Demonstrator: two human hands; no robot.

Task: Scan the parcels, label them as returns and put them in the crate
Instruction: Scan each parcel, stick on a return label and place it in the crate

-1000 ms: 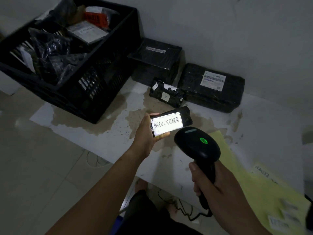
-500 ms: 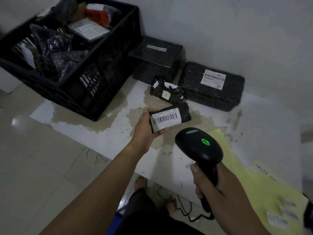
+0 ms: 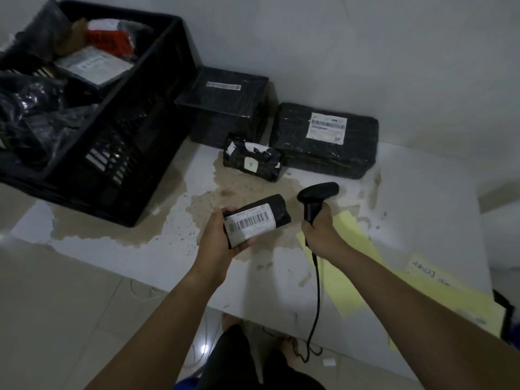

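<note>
While left hand (image 3: 215,243) grips parcel (image 3: 253,222), right hand (image 3: 320,230) holds scanner (image 3: 318,192)

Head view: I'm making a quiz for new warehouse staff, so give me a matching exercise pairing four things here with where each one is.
Things
1. barcode parcel
2. scanner
3. parcel marked A
4. crate

Places
a. at the left end of the table, with parcels inside
b. gripped by the right hand
c. held in the left hand
d. lying on the table in front of two bigger parcels

Pairs: 1-c, 2-b, 3-d, 4-a
</note>
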